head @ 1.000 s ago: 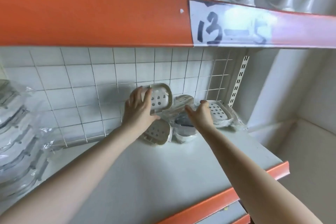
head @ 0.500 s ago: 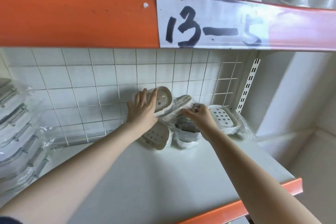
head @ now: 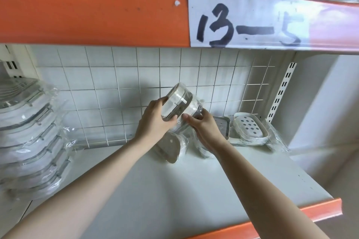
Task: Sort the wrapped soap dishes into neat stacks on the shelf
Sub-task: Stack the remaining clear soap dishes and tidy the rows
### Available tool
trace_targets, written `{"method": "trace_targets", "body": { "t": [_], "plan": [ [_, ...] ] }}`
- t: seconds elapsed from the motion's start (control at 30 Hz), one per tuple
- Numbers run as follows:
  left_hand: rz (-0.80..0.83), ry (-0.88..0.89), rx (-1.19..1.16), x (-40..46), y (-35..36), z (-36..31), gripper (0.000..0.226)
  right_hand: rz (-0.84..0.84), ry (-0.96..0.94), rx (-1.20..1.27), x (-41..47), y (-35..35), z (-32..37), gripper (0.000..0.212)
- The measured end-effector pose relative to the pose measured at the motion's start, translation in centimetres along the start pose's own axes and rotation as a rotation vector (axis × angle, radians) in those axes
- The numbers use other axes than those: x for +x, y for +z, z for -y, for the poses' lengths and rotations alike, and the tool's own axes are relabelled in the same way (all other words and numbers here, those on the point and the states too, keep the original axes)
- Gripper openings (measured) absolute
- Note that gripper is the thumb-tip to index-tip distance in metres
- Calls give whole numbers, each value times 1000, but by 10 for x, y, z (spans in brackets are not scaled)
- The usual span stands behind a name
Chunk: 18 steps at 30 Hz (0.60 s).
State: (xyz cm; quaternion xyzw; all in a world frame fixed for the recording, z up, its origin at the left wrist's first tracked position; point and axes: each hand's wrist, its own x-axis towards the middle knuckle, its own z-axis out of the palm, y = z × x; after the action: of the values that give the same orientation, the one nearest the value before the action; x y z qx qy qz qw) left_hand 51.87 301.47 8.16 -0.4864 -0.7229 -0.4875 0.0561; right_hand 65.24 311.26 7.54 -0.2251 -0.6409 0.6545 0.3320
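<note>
- Wrapped soap dishes [head: 179,108] were bunched in the air above the shelf [head: 155,184], near the wire grid [head: 116,87].
- Left hand [head: 155,122] and right hand [head: 204,128] both gripped the bunch.
- Risk: slick wrap could let one slide out.

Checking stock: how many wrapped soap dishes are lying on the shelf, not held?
3 plainly: a beige one under the hands, a grey one behind the right hand, a white one rightmost. Others may be hidden.

White soap dish [head: 250,129] (grey dots), orange shelf edge [head: 93,7].
</note>
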Motion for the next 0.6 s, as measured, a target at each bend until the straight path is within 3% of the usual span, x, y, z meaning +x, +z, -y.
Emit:
{"method": "trace_targets", "body": {
  "t": [0.07, 0.17, 0.27, 0.43, 0.6],
  "plan": [
    [20, -21, -95, -3, -10, 4, 52, 42, 14, 48, -1, 5, 0, 41],
    [38, -125, -290, -11, -23, 7, 36, 51, 16, 26, -4, 15, 3, 68],
    [36, -165, -401, -17, -36, 13, 39, 64, 44, 53, -9, 25, 5, 81],
    [-34, -252, -502, -37, -54, 20, 19, -9, 30, -47, -18, 43, 10, 75],
    [-80, -596, -609, -56, -77, 34, 22, -140, -85, -228, -27, 57, 15, 66]
  ]
}}
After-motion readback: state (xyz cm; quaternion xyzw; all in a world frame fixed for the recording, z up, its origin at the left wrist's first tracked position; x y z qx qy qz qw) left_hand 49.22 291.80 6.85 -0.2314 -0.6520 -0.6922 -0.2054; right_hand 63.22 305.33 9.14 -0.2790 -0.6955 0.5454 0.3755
